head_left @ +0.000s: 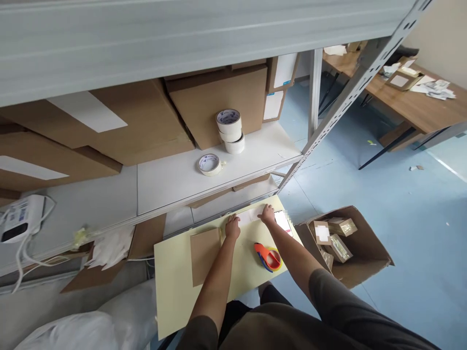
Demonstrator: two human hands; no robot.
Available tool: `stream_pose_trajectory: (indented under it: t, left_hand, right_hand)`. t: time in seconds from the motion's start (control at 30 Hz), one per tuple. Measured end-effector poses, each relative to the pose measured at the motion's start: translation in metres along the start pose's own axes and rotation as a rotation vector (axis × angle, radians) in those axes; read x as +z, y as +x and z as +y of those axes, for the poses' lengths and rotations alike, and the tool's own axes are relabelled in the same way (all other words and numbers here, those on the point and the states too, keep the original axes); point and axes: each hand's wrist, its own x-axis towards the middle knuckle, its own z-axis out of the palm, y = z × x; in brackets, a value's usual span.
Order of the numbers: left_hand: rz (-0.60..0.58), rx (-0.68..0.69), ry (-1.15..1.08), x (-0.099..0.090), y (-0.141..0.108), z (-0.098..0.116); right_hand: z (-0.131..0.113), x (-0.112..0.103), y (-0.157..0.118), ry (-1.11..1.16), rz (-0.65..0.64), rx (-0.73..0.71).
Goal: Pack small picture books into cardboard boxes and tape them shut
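A pale strip of paper or film (248, 217) lies near the far edge of the yellow board (171, 277). My left hand (232, 227) is at its left end and my right hand (267, 214) at its right end, fingers curled down; what they grip is too small to make out. Left of my left hand, a brown cardboard piece (204, 255) rests flat on the board. An orange tape dispenser (268, 256) with a yellow and blue roll sits nearer my body, below my right hand. Beside my right wrist lies a white label-like item (283, 222), partly blurred.
On the shelf (175, 187) stand stacked tape rolls (229, 127), a single roll (209, 165) and large cartons (226, 97). An open box (368, 243) with small packages is on the floor at right. A metal upright (343, 102) rises beyond the board. White cables (24, 253) hang at left.
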Motion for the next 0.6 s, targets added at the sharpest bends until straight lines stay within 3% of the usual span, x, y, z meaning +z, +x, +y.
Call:
stream_pose_trajectory:
  t: [0.13, 0.27, 0.37, 0.47, 0.6]
  left_hand:
    - [-0.039, -0.015, -0.042, 0.005, 0.001, -0.004]
    - [-0.076, 0.023, -0.059, 0.0, -0.003, -0.009]
    - [-0.071, 0.028, -0.07, -0.008, -0.008, -0.004]
    - [0.042, 0.089, -0.159, -0.02, -0.01, 0.013]
    - [0.131, 0.168, -0.396, -0.045, -0.007, 0.039]
  right_hand:
    - [0.003, 0.011, 0.0, -0.038, 0.017, 0.03]
    - [0.006, 0.008, -0.008, -0.016, 0.04, 0.028]
    - [0.006, -0.004, -0.02, 0.115, 0.089, -0.009]
    - [0.004, -0.022, -0.038, 0.25, 0.121, -0.154]
    - [0.002, -0.051, -0.063, 0.385, 0.059, -0.334]
